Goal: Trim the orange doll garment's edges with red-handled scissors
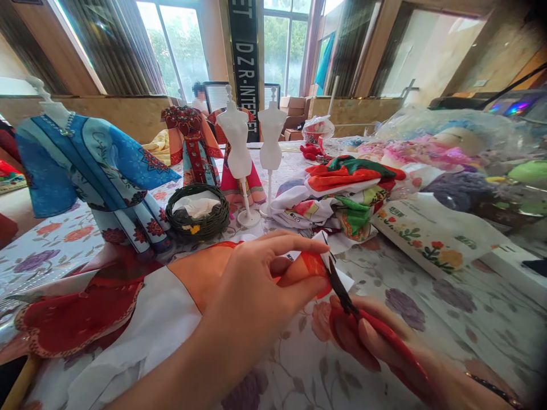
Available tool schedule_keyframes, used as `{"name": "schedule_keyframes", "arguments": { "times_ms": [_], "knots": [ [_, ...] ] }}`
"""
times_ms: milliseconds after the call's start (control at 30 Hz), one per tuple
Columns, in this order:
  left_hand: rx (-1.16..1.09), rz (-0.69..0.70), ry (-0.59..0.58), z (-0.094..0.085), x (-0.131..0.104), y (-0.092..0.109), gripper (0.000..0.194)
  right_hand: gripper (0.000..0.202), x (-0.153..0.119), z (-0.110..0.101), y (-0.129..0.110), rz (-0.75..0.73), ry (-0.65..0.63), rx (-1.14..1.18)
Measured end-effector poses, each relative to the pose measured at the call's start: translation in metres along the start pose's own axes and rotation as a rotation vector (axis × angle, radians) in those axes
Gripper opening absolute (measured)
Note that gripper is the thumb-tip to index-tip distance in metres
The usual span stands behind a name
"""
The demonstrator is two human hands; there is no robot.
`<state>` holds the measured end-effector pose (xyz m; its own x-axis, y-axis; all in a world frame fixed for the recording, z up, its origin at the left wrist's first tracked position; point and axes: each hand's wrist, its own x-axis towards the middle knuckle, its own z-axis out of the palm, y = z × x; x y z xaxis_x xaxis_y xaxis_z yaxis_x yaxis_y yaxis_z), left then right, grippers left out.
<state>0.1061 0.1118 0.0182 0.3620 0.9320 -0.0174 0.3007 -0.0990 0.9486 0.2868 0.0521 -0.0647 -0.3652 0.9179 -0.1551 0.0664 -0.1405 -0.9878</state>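
Observation:
My left hand pinches a piece of orange and red printed fabric between thumb and fingers, above the middle of the table. White cloth borders the printed part. My right hand grips red-handled scissors at the lower right. Their dark blades point up and left and meet the fabric's edge close to my left fingertips; how far the blades are apart is hard to make out. Below and left of my left hand spreads more cloth, an orange panel with white margins and a dark red piece with a patterned border.
On the flowered tablecloth stand a doll form in a blue robe, two white mannequins and a dark wicker basket. Folded printed fabrics lie behind my hands. A flowered white packet and plastic-wrapped items occupy the right.

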Motion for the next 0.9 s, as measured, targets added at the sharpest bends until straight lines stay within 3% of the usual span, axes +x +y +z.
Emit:
{"name": "schedule_keyframes", "arguments": {
  "times_ms": [300,467,600,733,900],
  "knots": [
    [0.046,0.010,0.034,0.001,-0.001,0.003,0.022,0.054,0.000,0.002,-0.007,0.007,0.049,-0.068],
    [0.046,-0.016,0.035,0.001,-0.003,0.001,0.023,0.053,-0.002,0.001,0.002,-0.019,0.049,-0.055],
    [0.081,0.040,0.051,0.002,-0.002,0.000,0.022,0.047,-0.001,-0.002,0.009,-0.037,0.094,-0.065],
    [0.122,0.098,0.078,0.003,-0.001,-0.001,0.025,0.050,0.002,0.001,-0.002,-0.014,0.035,-0.043],
    [0.148,0.165,0.115,0.005,-0.002,-0.004,0.027,0.052,0.002,0.004,-0.014,0.050,0.055,-0.103]
  ]
}}
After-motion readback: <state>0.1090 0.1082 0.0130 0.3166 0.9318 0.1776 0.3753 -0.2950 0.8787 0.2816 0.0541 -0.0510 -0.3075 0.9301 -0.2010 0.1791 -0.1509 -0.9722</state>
